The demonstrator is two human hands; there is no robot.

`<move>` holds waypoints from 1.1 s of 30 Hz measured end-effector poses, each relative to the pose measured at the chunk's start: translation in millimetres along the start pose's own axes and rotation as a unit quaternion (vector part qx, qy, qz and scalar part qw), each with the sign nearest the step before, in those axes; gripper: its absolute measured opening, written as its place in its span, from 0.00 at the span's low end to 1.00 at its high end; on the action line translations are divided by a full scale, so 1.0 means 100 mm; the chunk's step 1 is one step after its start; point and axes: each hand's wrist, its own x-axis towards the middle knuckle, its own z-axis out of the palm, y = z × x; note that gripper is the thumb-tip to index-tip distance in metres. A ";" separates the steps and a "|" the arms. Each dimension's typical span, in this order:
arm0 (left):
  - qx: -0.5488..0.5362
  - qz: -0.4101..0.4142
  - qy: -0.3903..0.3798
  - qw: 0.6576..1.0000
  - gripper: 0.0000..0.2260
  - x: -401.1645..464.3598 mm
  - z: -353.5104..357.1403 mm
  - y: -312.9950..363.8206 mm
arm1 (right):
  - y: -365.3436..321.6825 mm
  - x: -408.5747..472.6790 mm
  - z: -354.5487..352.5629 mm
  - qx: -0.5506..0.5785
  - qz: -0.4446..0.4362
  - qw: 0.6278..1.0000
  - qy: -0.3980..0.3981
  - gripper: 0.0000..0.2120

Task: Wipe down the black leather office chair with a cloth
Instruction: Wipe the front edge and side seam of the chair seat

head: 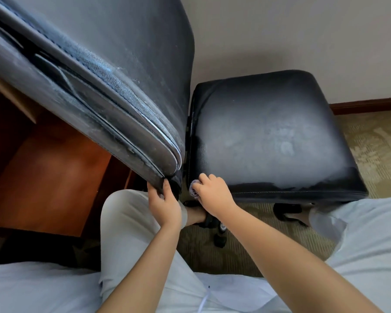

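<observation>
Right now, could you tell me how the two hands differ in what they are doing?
The left hand grips the lower edge of the chair back; the right hand holds a cloth at the seat corner. Left holds no cloth; right does. Both have curled fingers.

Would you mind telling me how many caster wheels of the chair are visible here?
2: one caster below the right forearm, another under the seat's near edge. Others may be hidden beneath the seat.

Bright, soft daylight; glare on seat (278, 136); wide-angle edge distortion.
</observation>
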 end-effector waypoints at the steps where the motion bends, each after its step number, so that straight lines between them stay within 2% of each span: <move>1: -0.008 -0.004 -0.007 1.000 0.20 0.00 -0.01 0.00 | 0.02 -0.02 0.00 -0.009 0.001 1.000 0.006 0.16; 5: -0.030 -0.012 -0.035 0.999 0.20 0.01 -0.05 -0.02 | 0.10 -0.14 -0.02 -0.040 0.002 0.999 0.028 0.16; 9: -0.027 -0.009 -0.049 0.998 0.21 0.01 -0.08 -0.03 | 0.34 -0.37 0.00 -0.010 0.040 0.996 0.074 0.15; 13: -0.013 -0.005 -0.045 0.999 0.21 -0.01 -0.09 -0.06 | 0.62 -0.66 0.08 -0.008 0.038 0.993 0.110 0.15; 18: -0.005 -0.012 -0.039 0.999 0.21 -0.02 -0.08 -0.10 | 0.54 -0.67 0.16 0.002 0.042 0.989 0.143 0.13; 22: -0.011 -0.021 -0.040 0.999 0.21 -0.01 -0.08 -0.10 | 0.20 -0.32 0.19 0.009 -0.014 0.991 0.134 0.13; 26: -0.019 -0.021 -0.045 0.999 0.18 0.02 -0.08 -0.11 | 0.04 -0.15 0.25 0.004 -0.028 0.992 0.120 0.14; 30: -0.016 -0.008 -0.033 0.999 0.17 0.01 -0.08 -0.14 | 0.38 -0.41 0.25 -0.013 -0.055 0.990 0.130 0.11; 33: -0.008 0.001 -0.024 1.000 0.18 -0.02 -0.06 -0.17 | 0.77 -0.71 0.16 -0.014 -0.042 0.991 0.125 0.13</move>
